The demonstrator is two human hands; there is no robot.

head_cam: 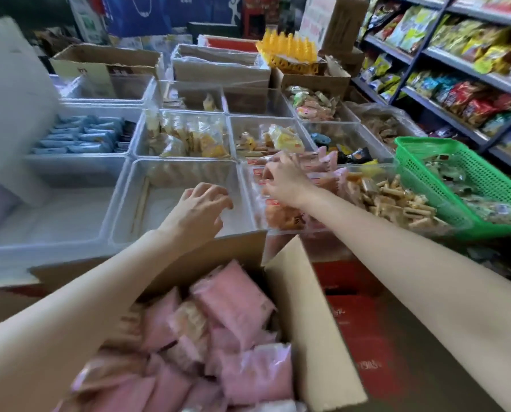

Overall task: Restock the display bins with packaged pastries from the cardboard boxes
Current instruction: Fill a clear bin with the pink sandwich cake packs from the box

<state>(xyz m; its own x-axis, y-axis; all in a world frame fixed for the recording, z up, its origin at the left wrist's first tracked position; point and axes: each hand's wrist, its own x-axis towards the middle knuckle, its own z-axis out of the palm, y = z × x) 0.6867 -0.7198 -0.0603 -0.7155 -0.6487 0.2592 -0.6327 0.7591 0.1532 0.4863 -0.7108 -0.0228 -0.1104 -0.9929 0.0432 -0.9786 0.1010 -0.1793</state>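
Note:
An open cardboard box (304, 310) sits right below me, full of pink packaged pastries (233, 298). Beyond it stand clear plastic display bins. My left hand (202, 208) hovers over a nearly bare clear bin (123, 200), fingers loosely curled and holding nothing. My right hand (284, 176) reaches into the neighbouring bin (251, 197) and rests among pink and orange packets (322, 165); its fingers curl onto them, and whether they pinch one is hidden.
Further bins hold yellow pastry packs (188, 138), blue packets (78, 138) and wafer sticks (397, 200). A green mesh basket (462, 185) stands to the right, snack shelves (456, 63) behind it. Cardboard boxes (105, 63) line the back.

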